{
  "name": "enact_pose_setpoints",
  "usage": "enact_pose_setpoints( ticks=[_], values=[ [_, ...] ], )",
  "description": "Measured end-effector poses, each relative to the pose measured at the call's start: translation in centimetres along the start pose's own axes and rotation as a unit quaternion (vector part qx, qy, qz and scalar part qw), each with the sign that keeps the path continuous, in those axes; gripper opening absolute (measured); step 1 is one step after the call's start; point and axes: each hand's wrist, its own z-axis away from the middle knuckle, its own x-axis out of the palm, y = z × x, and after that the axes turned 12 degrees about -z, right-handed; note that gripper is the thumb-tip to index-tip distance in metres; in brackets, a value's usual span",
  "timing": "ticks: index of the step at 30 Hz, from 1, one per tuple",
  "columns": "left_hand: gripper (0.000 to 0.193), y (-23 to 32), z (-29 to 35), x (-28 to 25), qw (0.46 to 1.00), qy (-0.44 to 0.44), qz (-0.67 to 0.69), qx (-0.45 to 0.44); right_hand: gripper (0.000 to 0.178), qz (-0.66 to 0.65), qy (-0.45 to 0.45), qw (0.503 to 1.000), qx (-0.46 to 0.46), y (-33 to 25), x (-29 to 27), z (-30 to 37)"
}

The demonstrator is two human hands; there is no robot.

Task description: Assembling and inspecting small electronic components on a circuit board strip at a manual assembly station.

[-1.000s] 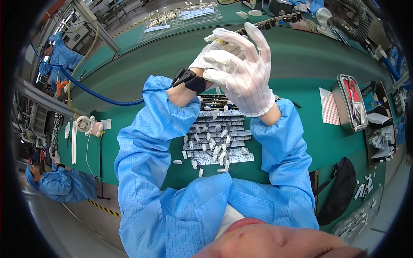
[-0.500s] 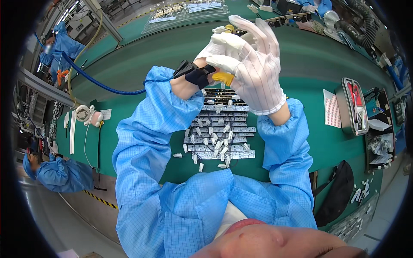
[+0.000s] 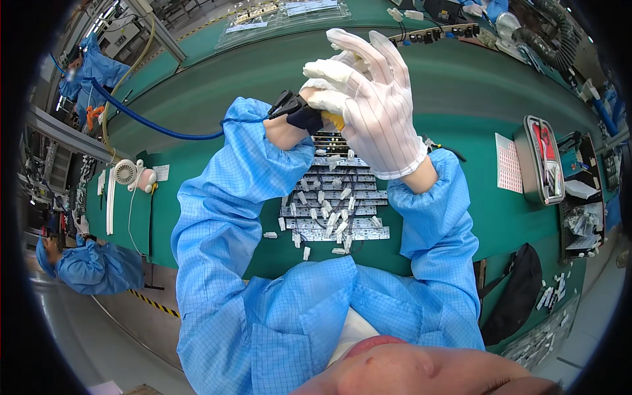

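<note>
My right hand (image 3: 372, 99), in a white striped glove, is raised over the workbench with its fingers stretched and apart. Behind it, my left hand (image 3: 316, 87) is mostly hidden; its fingers do not show clearly. The two hands overlap in view, and I cannot tell whether they touch. A black wrist strap (image 3: 304, 117) with a blue coiled cord is around my left wrist. Something yellow (image 3: 334, 121) shows between the hands, its kind unclear. Below lie rows of narrow circuit board strips (image 3: 368, 232) with white connectors (image 3: 332, 219) on dark wires.
Pliers (image 3: 447, 150) lie beyond my right forearm. At right are a printed sheet (image 3: 508, 166), a metal tin (image 3: 532, 187) of tools and a black bag (image 3: 517, 289). A small fan (image 3: 127, 172) stands at left. Co-workers in blue (image 3: 99, 263) are on the left side.
My right hand has shifted left and slightly down, with its fingers still stretched. The yellow thing is now more covered, and the pliers beyond my right forearm have come into sight.
</note>
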Motion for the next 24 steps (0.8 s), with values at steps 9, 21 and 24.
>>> enact_pose_setpoints(
  ticks=[9,21,24],
  values=[
    [0.040,4.0,-2.6,0.8,0.968,-0.020,0.237,0.075,0.028,-0.004,0.084,0.996,-0.017,0.3,-1.2,0.0],
    [0.042,5.1,-2.0,0.6,0.960,-0.119,0.230,0.104,0.035,0.041,0.056,0.996,-0.062,-0.4,-0.5,0.3],
    [0.043,0.2,-1.7,-1.2,0.927,-0.073,0.362,0.065,0.032,-0.015,0.031,0.999,-0.024,-0.9,-0.4,-0.5]
  ],
)
